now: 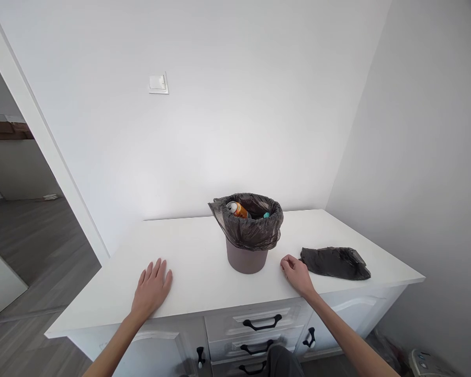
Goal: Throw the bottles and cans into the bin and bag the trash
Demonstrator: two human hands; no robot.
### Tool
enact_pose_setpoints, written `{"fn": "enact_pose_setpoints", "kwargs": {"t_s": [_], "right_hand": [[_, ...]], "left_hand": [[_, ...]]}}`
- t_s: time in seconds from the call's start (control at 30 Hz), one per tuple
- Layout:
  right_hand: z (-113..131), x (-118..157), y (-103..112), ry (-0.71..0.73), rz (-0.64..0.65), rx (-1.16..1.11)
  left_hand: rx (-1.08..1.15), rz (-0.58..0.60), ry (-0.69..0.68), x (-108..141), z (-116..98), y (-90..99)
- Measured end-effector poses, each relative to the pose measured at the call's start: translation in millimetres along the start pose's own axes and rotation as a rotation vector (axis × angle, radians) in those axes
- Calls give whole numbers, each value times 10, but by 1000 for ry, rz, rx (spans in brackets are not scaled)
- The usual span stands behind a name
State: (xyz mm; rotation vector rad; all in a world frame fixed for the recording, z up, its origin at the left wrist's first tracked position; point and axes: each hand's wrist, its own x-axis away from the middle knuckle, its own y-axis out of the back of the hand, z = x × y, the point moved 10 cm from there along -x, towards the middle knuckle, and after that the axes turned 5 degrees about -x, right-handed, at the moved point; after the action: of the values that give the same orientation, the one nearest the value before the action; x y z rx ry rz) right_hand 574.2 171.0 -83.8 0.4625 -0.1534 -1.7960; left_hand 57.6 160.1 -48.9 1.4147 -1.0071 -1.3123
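Observation:
A small brown trash bin [247, 259] stands upright on the white cabinet top [192, 293]. A black trash bag [255, 235] lines it, folded out over the rim, with a loose corner sticking out at the left. Inside, an orange drink can [238, 209] leans near the left, and a small teal item [266, 214] shows at the right. My left hand [151, 288] lies flat on the cabinet top, fingers stretched, left of the bin. My right hand [296, 273] rests with curled fingers between the bin and a folded black plastic bag [335, 263]; nothing shows in it.
Below the top are drawers with black handles [262, 322] and cabinet doors [153, 351]. A light switch [158, 82] sits on the wall behind. At the left is a doorway with grey flooring [35, 235]. A pale appliance [429, 364] stands on the floor at lower right.

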Motion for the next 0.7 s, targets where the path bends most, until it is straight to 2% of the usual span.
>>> {"fn": "enact_pose_setpoints", "kwargs": {"t_s": [0.4,0.57,0.63,0.7], "right_hand": [[14,13,10,-3,3,1],[10,17,2,-10,3,-14],[14,20,-12,-16,9,-29],[21,29,-29,-24,15,-57]], "left_hand": [[8,19,9,3,4,-27],[133,52,16,-28,46,-41],[206,90,12,-61,63,12],[258,110,4,-109,58,152]]}}
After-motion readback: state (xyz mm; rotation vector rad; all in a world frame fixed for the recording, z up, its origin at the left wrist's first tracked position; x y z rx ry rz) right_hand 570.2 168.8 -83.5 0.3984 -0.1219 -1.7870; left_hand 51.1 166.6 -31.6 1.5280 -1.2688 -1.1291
